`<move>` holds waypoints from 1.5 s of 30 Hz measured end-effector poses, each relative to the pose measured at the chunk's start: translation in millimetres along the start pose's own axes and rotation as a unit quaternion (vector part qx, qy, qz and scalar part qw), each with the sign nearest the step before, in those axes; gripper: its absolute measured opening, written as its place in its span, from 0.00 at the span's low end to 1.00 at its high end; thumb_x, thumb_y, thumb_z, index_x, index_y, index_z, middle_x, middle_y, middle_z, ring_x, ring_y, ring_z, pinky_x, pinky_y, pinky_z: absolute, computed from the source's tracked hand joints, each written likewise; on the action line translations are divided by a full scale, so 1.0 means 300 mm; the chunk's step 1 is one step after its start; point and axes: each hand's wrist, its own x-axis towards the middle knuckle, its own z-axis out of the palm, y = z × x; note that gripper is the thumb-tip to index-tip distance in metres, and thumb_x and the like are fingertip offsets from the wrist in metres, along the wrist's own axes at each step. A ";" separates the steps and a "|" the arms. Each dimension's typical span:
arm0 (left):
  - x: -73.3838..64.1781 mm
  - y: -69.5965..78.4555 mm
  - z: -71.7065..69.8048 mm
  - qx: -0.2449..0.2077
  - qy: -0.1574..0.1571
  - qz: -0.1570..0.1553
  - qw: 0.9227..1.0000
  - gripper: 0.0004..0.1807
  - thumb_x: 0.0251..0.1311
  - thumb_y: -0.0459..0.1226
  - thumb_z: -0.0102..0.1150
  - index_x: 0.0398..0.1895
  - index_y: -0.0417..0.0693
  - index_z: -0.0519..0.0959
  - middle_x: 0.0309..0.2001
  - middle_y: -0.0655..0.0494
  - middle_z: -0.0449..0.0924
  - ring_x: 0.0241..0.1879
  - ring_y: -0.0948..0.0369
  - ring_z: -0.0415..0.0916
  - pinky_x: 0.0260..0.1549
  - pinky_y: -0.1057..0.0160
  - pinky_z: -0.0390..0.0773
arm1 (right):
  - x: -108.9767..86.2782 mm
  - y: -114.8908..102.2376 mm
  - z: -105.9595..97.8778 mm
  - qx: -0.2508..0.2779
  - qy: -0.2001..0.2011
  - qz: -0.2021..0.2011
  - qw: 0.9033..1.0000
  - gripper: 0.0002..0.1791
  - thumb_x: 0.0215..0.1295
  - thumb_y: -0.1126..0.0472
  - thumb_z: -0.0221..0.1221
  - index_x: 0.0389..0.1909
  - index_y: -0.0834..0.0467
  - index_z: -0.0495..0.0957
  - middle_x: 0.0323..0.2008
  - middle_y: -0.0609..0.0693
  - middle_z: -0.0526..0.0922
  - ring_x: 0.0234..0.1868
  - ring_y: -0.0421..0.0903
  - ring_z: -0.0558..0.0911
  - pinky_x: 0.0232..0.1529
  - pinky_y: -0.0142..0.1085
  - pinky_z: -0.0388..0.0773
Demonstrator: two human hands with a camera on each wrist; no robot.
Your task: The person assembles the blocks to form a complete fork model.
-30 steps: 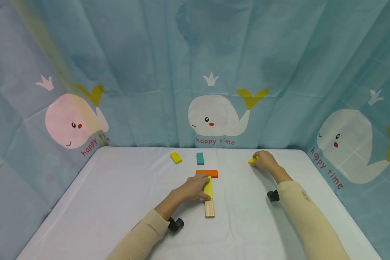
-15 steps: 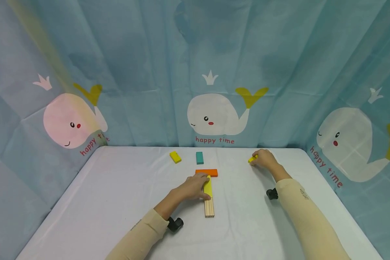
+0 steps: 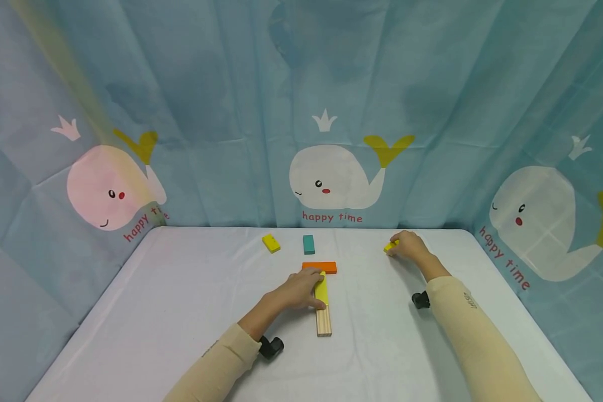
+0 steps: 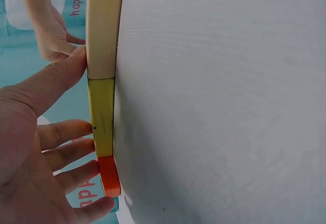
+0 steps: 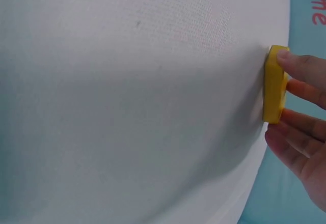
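My left hand [image 3: 301,287] rests with spread fingers over a long yellow block [image 3: 321,291]. In the left wrist view its thumb [image 4: 61,79] touches the wooden block near the seam, while fingertips lie along the yellow and orange blocks. The plain wooden block [image 3: 324,324] adjoins the yellow one's near end. An orange block [image 3: 326,267] lies crosswise at the far end, so the pieces form a T. Toward the back right, my right hand [image 3: 408,245] pinches a small yellow block [image 5: 275,84] between thumb and fingers, close to the white cloth.
Behind the orange block lie a teal block [image 3: 309,244] and another small yellow block [image 3: 271,243]. A white cloth [image 3: 181,312] covers the table. Blue curtains [image 3: 221,167] with whale prints enclose its back and sides.
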 end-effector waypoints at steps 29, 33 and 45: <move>0.001 -0.006 0.000 0.004 0.004 0.000 1.000 0.42 0.51 0.55 0.70 0.67 0.47 0.70 0.71 0.52 0.65 0.72 0.55 0.59 0.69 0.48 0.63 | -0.007 -0.082 0.004 0.040 0.011 -0.045 0.998 0.29 0.57 0.54 0.67 0.55 0.69 0.77 0.54 0.65 0.80 0.47 0.55 0.79 0.52 0.48 0.78; 0.002 -0.005 0.002 0.004 0.003 0.000 1.000 0.42 0.51 0.55 0.70 0.67 0.47 0.70 0.71 0.52 0.64 0.72 0.54 0.58 0.69 0.48 0.63 | -0.008 -0.121 0.006 0.044 0.012 -0.058 0.997 0.28 0.57 0.54 0.67 0.54 0.69 0.78 0.53 0.65 0.80 0.47 0.55 0.79 0.51 0.48 0.78; -0.002 -0.005 -0.004 -0.005 0.000 -0.002 1.000 0.42 0.51 0.55 0.70 0.68 0.48 0.69 0.71 0.52 0.65 0.72 0.55 0.59 0.69 0.50 0.63 | 0.013 -0.216 0.023 0.044 0.002 -0.079 0.996 0.26 0.58 0.53 0.67 0.54 0.65 0.79 0.53 0.62 0.81 0.48 0.54 0.77 0.53 0.48 0.78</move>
